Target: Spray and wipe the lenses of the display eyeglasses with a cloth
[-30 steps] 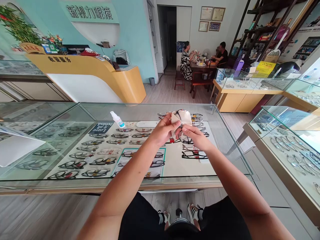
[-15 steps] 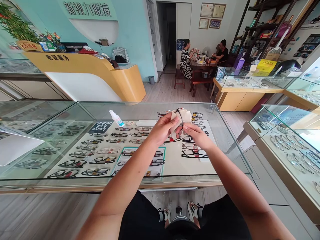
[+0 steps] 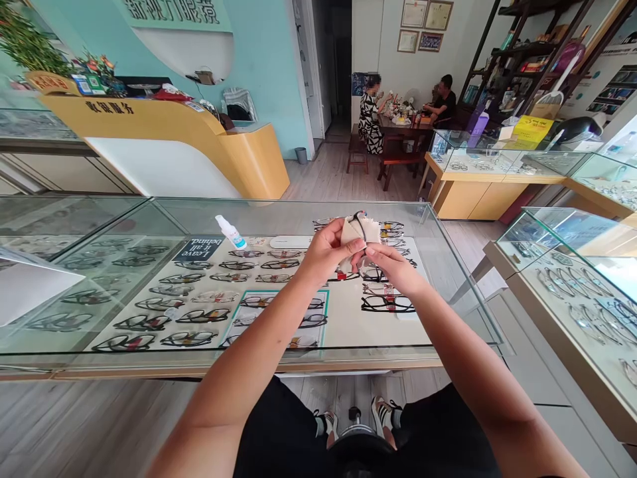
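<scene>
Above the glass counter, my left hand (image 3: 328,253) is closed on a cream cleaning cloth (image 3: 371,229), thumb pressed toward its lower edge. A pair of dark-rimmed glasses (image 3: 363,228) stands against the cloth, one curved rim crossing its front. My right hand (image 3: 391,267) pinches the glasses close to the left thumb, fingers closed. The fingers and the cloth hide part of the frame. A small white spray bottle (image 3: 231,234) is on the glass to the left of my hands.
Several eyeglass frames (image 3: 189,315) lie inside the glass display case (image 3: 343,358) beneath my arms. Another display case (image 3: 572,265) stands on the right. A white folded board (image 3: 34,289) is at the far left. Two people sit at a table (image 3: 398,126) at the back.
My left thumb has slid down the cloth toward my right fingers, uncovering more of the cloth. Both hands still hold the glasses and cloth; the view has shifted slightly.
</scene>
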`<state>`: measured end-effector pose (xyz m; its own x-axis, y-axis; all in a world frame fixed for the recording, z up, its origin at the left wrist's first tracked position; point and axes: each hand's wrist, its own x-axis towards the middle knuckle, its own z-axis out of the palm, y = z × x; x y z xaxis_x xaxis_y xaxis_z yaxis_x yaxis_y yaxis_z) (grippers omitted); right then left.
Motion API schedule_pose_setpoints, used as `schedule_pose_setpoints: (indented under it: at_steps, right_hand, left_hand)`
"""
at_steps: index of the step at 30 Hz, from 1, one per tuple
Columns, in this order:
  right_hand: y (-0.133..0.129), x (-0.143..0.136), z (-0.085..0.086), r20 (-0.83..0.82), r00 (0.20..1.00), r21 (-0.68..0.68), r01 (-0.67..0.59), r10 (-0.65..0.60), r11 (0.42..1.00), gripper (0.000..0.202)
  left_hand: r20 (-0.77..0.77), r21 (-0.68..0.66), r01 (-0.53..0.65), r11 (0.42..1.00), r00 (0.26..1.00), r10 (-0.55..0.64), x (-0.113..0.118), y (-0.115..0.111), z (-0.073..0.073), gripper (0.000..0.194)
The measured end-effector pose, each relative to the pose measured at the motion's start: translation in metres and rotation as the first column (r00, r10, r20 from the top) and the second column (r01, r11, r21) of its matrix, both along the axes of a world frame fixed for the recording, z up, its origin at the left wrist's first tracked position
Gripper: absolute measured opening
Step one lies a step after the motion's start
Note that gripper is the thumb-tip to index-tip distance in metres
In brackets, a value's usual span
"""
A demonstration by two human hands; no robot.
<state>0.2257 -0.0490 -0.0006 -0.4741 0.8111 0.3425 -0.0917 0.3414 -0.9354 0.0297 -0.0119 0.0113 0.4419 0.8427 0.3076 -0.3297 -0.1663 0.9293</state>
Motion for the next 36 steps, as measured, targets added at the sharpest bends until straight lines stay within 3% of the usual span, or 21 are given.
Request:
schedule_pose_setpoints:
  at_steps: [7,14,20,28,33,36]
  right_hand:
    - [0.0,-0.001,0.0,0.033,0.999,0.003,-0.015,0.015,1.0,0.055]
    - [-0.001,-0.003,0.0,0.054,0.998,-0.004,-0.04,0.04,0.999,0.057]
    - [-0.004,-0.004,0.004,0.093,0.994,-0.028,-0.052,0.054,0.998,0.062]
    - [0.0,0.003,0.0,0.003,1.0,-0.026,-0.005,0.005,1.0,0.05]
    - [0.002,0.006,-0.005,-0.012,1.0,-0.062,-0.013,0.013,0.998,0.05]
    - [0.002,0.005,-0.005,0.01,1.0,-0.065,-0.003,0.003,0.998,0.053]
  left_hand:
    - [0.009,0.042,-0.076,0.996,0.997,0.075,0.004,-0.001,-0.008,0.049]
    - [0.021,0.014,-0.171,0.985,0.985,0.171,0.01,-0.013,-0.001,0.051]
    - [0.031,0.016,-0.249,0.968,0.968,0.249,0.009,-0.01,-0.005,0.055]
    - [-0.057,0.003,-0.121,0.993,0.991,0.121,-0.006,0.001,-0.001,0.053]
    - [-0.071,0.019,0.019,1.0,0.997,-0.017,-0.005,-0.005,0.009,0.053]
    - [-0.05,0.008,0.007,1.0,0.999,-0.006,-0.001,-0.01,0.01,0.05]
